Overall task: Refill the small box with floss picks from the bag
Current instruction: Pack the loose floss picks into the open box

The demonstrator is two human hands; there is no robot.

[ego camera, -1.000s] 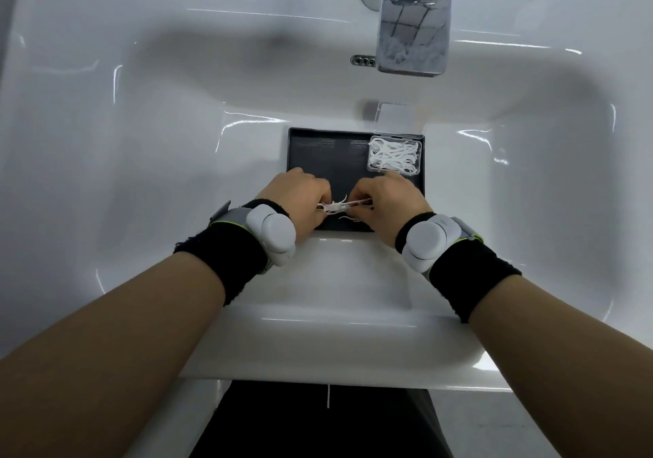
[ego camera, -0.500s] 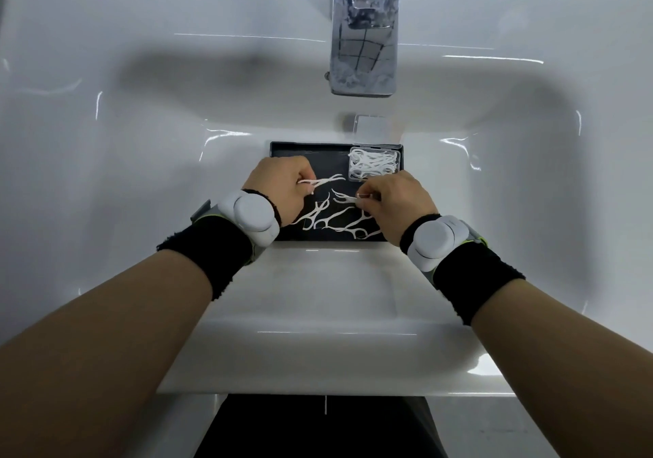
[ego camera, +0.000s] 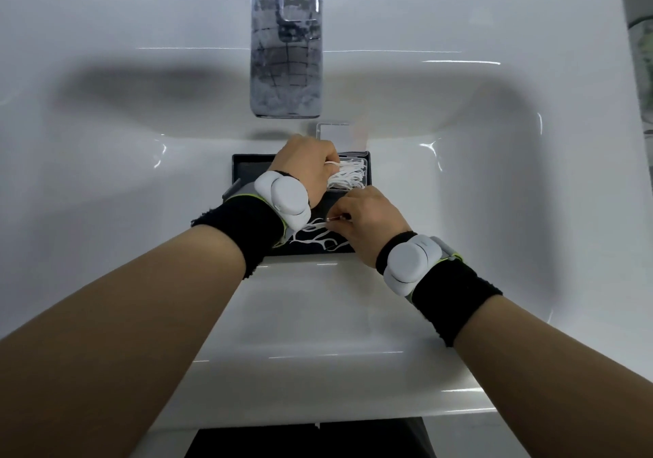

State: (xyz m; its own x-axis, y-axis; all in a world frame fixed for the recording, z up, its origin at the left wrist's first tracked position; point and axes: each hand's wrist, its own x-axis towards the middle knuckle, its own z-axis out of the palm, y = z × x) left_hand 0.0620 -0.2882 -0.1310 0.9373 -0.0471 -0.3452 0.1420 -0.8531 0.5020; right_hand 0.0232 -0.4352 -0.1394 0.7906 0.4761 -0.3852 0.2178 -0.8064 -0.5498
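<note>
While the left hand (ego camera: 305,164) pinched a floss pick over the small box (ego camera: 349,175) in the tray's (ego camera: 247,168) far right corner, the right hand (ego camera: 367,221) pinched another near its front edge.

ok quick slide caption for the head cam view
Left hand places a floss pick into the small clear box while right hand pinches another from the black tray.

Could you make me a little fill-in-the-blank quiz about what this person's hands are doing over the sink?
1. The black tray sits in a white ____.
2. The left hand holds a floss pick over the small clear ____.
3. The right hand pinches a pick above loose floss picks on the ____.
4. Above the tray hangs a metal ____.

Missing words: sink; box; tray; faucet
</note>
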